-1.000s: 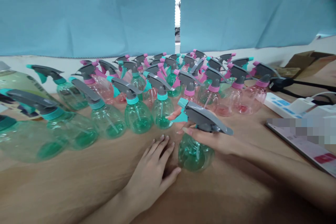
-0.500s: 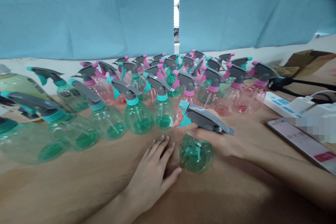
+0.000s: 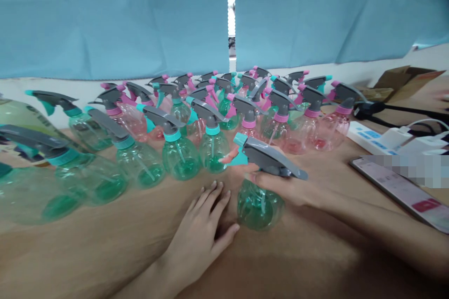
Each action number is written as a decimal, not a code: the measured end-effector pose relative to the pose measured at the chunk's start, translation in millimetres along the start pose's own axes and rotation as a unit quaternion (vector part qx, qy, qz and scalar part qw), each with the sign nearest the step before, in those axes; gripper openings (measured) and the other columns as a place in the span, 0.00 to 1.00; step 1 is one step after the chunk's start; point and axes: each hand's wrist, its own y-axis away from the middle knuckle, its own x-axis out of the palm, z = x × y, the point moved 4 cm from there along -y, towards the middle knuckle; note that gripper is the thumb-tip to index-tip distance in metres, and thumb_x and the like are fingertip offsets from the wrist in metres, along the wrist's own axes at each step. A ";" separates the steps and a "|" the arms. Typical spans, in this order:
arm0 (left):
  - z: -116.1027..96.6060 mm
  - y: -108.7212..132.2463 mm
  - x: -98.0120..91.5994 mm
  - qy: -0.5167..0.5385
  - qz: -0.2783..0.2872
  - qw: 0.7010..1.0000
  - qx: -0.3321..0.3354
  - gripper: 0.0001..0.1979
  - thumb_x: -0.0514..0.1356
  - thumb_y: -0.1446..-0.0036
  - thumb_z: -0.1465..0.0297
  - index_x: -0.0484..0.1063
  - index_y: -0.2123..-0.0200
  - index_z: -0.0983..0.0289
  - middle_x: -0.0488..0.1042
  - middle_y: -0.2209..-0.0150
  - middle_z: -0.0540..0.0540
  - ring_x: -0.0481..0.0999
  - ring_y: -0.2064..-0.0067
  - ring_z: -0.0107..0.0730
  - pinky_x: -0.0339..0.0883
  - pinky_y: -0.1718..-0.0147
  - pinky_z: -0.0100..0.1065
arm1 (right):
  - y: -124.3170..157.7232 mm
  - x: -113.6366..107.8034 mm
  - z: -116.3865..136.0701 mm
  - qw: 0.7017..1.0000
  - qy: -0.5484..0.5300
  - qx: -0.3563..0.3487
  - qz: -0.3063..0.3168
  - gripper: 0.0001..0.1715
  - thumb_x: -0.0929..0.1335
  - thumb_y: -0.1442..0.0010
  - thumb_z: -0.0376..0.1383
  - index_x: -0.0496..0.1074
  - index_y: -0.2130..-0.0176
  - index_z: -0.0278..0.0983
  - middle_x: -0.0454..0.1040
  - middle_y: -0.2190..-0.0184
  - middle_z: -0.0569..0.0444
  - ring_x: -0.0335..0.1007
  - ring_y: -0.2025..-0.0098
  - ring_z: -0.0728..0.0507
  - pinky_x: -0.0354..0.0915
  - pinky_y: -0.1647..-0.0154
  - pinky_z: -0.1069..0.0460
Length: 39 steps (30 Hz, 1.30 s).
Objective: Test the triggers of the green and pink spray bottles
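My right hand [image 3: 280, 188] grips a green spray bottle [image 3: 259, 208] at its neck, just under the grey spray head. The index finger reaches forward by the turquoise trigger [image 3: 237, 158], and the nozzle points left. The bottle is upright or nearly so; a white tube shows inside it. Flat on the table to the left of this bottle lies my left hand [image 3: 199, 229], fingers a little apart, holding nothing. Beyond the hands stand more green spray bottles [image 3: 180, 156] with turquoise collars, and pink spray bottles [image 3: 303, 133] with pink collars, several of each.
On the right a phone [image 3: 393, 187] lies on the table [image 3: 115, 252], near a white power strip [image 3: 368, 138] with plugs and cables. Behind that is an open cardboard box [image 3: 403, 84]. A larger pale container [image 3: 21, 117] stands far left. Blue curtains [image 3: 115, 18] hang behind.
The view has shifted slightly, so things sit a little further left. My right index finger has stretched forward, and the trigger has swung outward. My left hand stays flat on the table.
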 end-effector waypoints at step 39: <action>-1.2 -0.3 -0.2 0.015 -0.001 1.000 0.001 0.27 0.54 0.35 0.59 0.58 0.37 0.66 0.58 0.36 0.64 0.57 0.36 0.51 0.55 0.42 0.52 | 0.1 2.3 0.3 0.989 -0.142 0.040 0.024 0.13 0.64 0.53 0.30 0.72 0.65 0.41 0.73 0.71 0.57 0.72 0.69 0.46 0.68 0.68 0.52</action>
